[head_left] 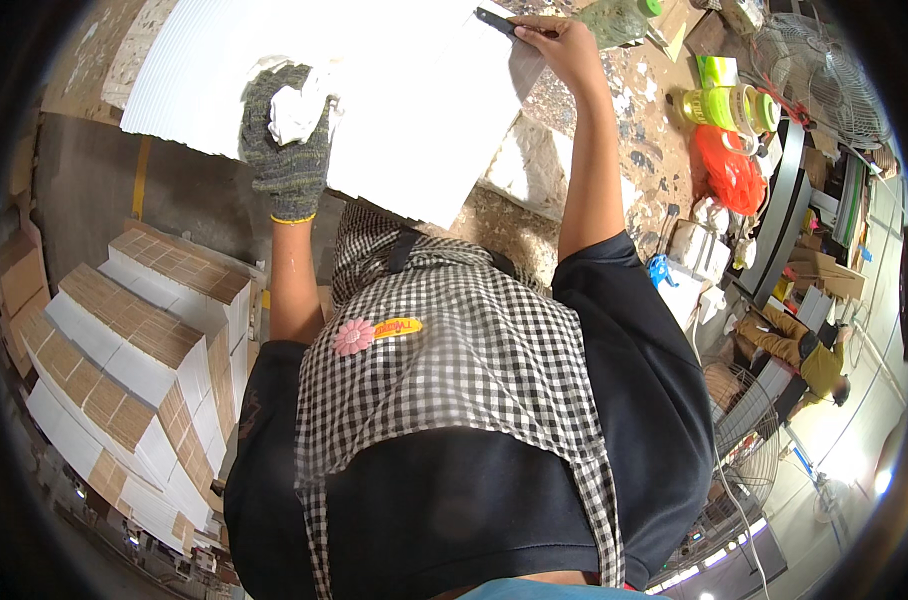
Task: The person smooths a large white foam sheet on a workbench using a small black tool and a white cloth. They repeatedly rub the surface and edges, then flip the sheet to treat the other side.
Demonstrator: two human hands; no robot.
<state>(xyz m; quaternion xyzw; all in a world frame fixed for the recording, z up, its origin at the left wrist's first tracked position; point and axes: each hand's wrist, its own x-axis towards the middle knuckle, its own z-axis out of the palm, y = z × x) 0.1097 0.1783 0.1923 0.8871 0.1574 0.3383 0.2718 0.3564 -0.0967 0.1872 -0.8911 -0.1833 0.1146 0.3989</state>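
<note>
My left hand point(286, 170), in a dark grey knit glove with a yellow cuff edge, is on the left part of a bright white panel point(414, 130). It is closed around a crumpled white cloth point(300, 108); the glare hides part of the fingers. My bare right hand point(566, 50) is over the panel's far right side. Its thumb and fingers pinch a slim black tool point(496, 20), whose far end lies low over the white surface. I cannot make out its exact kind. Fine ridges run along the panel's left part.
A paint-stained worktable point(634, 120) holds a green-capped bottle point(619, 22), a yellow-green jar point(724, 108) and a red plastic bag point(729, 172). A fan point(824, 75) stands at far right. Stacked white-and-brown boards point(144, 330) are at left. Another person point(799, 345) is at right.
</note>
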